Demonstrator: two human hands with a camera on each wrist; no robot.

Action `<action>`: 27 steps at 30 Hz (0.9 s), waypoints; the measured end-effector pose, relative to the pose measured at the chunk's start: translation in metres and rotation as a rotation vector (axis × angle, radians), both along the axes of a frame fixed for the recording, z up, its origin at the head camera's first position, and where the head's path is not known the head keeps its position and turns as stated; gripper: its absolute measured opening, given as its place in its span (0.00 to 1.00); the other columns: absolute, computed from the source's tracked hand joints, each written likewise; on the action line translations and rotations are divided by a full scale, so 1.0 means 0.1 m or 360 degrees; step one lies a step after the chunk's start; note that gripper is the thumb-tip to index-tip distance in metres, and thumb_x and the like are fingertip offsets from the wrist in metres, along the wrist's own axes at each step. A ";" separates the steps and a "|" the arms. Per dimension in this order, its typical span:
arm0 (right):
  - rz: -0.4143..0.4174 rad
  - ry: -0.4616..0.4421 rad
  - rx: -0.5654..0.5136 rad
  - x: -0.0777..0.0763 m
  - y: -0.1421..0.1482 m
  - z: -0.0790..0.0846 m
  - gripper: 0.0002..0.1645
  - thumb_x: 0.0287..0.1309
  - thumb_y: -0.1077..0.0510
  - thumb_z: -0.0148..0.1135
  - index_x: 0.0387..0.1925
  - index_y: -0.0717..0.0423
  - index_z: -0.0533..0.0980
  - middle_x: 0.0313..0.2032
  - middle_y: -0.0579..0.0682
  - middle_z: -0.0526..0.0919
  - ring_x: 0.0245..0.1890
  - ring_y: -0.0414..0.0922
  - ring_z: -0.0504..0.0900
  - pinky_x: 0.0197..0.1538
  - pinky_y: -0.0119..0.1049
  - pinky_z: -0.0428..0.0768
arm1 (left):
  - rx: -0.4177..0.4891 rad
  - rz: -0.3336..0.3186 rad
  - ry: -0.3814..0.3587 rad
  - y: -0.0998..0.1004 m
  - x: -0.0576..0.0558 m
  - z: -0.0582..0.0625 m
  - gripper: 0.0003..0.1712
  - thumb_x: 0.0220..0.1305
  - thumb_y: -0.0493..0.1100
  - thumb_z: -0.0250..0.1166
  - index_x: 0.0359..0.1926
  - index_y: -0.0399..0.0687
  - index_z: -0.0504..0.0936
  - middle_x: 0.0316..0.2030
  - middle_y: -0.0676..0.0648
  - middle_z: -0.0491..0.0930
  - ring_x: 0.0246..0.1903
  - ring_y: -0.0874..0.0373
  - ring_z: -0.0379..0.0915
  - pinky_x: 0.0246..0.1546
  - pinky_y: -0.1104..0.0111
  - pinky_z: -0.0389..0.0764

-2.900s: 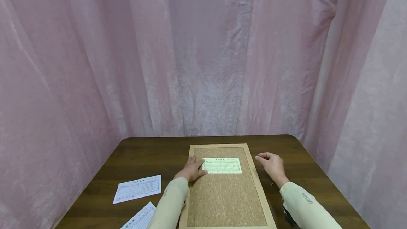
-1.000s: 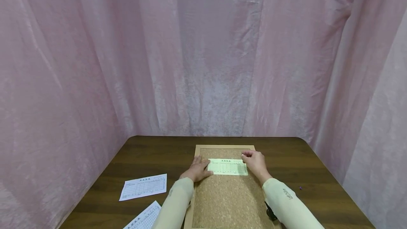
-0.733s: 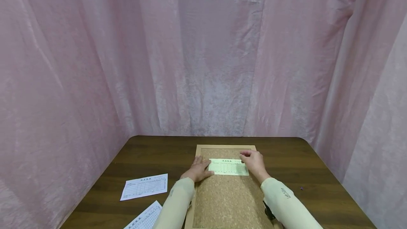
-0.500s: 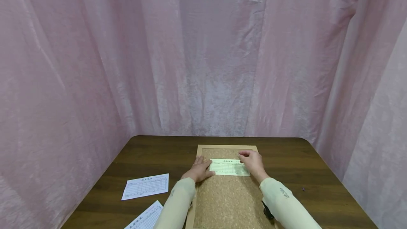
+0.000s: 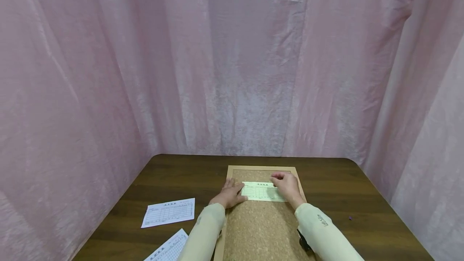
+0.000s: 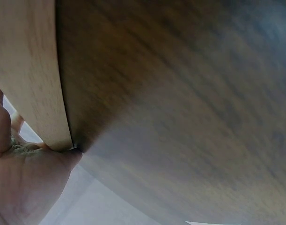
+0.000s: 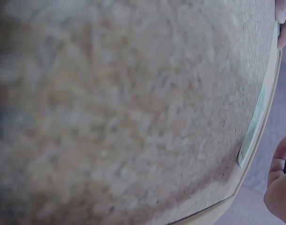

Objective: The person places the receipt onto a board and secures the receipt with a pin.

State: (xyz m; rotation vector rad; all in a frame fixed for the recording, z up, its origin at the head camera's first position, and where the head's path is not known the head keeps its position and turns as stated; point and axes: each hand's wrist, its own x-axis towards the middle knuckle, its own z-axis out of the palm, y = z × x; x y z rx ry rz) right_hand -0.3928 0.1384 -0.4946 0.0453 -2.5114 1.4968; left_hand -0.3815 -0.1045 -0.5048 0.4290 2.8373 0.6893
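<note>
A framed corkboard (image 5: 261,228) lies on the table with a pale green printed slip (image 5: 259,191) across its upper part. My left hand (image 5: 228,194) lies spread over the board's left frame, thumb and forefinger on the slip's left end. In the left wrist view, that hand (image 6: 30,178) is at the wooden frame (image 6: 28,61). My right hand (image 5: 288,187) is over the slip's upper right, thumb and forefinger pinching a small white thing (image 5: 271,179), mostly hidden by the fingertips. The right wrist view shows the slip (image 7: 252,129) and the right hand (image 7: 279,187).
Two white printed slips lie left of the board, one flat (image 5: 168,212) and another (image 5: 168,249) partly behind the left sleeve. A tiny purple object (image 5: 350,218) is on the table (image 5: 333,188) at the right. Pink curtains (image 5: 253,71) hang beyond the table's far edge.
My right hand has come from the table right of the board to over the slip's upper right, then edged left along its top. The left hand stays on the slip; the view shifts slightly.
</note>
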 end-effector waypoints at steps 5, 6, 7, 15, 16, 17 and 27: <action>0.0000 -0.0012 -0.0004 -0.01 -0.03 -0.01 0.09 0.61 0.60 0.68 0.40 0.62 0.85 0.32 0.49 0.86 0.30 0.43 0.84 0.34 0.37 0.80 | -0.0005 -0.0003 0.0002 0.00 0.00 0.00 0.36 0.71 0.57 0.59 0.74 0.50 0.64 0.76 0.35 0.43 0.76 0.40 0.33 0.70 0.43 0.50; -0.0001 -0.0015 -0.0005 -0.02 -0.04 -0.02 0.08 0.62 0.60 0.67 0.39 0.61 0.85 0.31 0.49 0.86 0.29 0.42 0.84 0.34 0.37 0.80 | -0.0005 -0.0008 0.0007 0.00 0.00 0.00 0.36 0.71 0.57 0.59 0.74 0.50 0.64 0.76 0.34 0.44 0.76 0.39 0.33 0.70 0.43 0.50; -0.0004 -0.0015 0.0000 -0.03 -0.04 -0.03 0.08 0.62 0.60 0.68 0.39 0.61 0.85 0.31 0.48 0.86 0.29 0.42 0.84 0.34 0.37 0.80 | -0.0007 -0.0010 0.0009 0.00 0.00 0.00 0.36 0.71 0.57 0.59 0.74 0.50 0.64 0.76 0.34 0.44 0.76 0.40 0.33 0.70 0.43 0.49; 0.0011 0.0016 0.0013 -0.06 -0.09 -0.05 0.07 0.61 0.60 0.68 0.38 0.60 0.86 0.30 0.48 0.87 0.28 0.41 0.83 0.35 0.38 0.81 | 0.0003 -0.0010 0.0021 0.00 0.01 -0.01 0.36 0.71 0.57 0.60 0.74 0.49 0.65 0.76 0.34 0.45 0.76 0.39 0.34 0.70 0.43 0.51; 0.0014 0.0026 0.0015 -0.06 -0.09 -0.06 0.07 0.61 0.60 0.68 0.38 0.60 0.86 0.30 0.48 0.87 0.28 0.41 0.83 0.35 0.38 0.81 | 0.0002 -0.0009 0.0020 0.00 0.01 -0.01 0.36 0.71 0.57 0.60 0.74 0.50 0.65 0.76 0.34 0.44 0.76 0.40 0.33 0.70 0.44 0.51; 0.0015 0.0025 0.0009 -0.07 -0.10 -0.06 0.07 0.61 0.60 0.68 0.38 0.60 0.86 0.30 0.48 0.87 0.28 0.41 0.83 0.35 0.38 0.81 | 0.0003 -0.0008 0.0017 0.00 0.01 -0.01 0.36 0.71 0.57 0.60 0.74 0.50 0.65 0.76 0.34 0.44 0.76 0.40 0.33 0.70 0.44 0.51; 0.0022 0.0020 0.0020 -0.10 -0.14 -0.06 0.08 0.61 0.60 0.68 0.39 0.61 0.86 0.32 0.49 0.87 0.29 0.41 0.84 0.35 0.37 0.81 | 0.0003 0.0007 0.0012 0.01 0.02 0.02 0.37 0.70 0.57 0.61 0.74 0.50 0.65 0.77 0.36 0.44 0.76 0.40 0.33 0.70 0.44 0.50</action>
